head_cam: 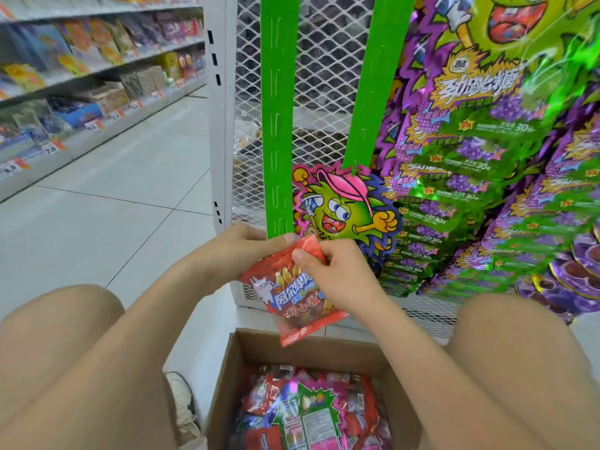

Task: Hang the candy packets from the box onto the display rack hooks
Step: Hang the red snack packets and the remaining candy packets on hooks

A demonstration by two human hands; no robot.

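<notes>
The red candy packet (293,300) is held tilted above the far rim of the cardboard box (328,345), its lower edge overhanging that rim. The left hand (242,246) grips the packet's upper left edge: thumb on the front, fingers curled behind. The right hand (331,274) pinches the upper right portion, with the thumb pressed flat on the front face and the fingers folded behind.

The packet's top corner sits at the lower end of the left green strip (278,125), touching or just short of it; which one cannot be told. This slotted strip hangs against the white mesh panel (315,60). The right green strip (373,79) hangs beside it and ends at a cartoon header card (344,209).

To the right, hanging purple-and-green packets (487,164) crowd close to the right hand. To the left of the white upright post (220,125), tiled floor (113,190) runs to the stocked shelves (81,76). More packets (308,414) fill the box, which sits between the person's knees.
</notes>
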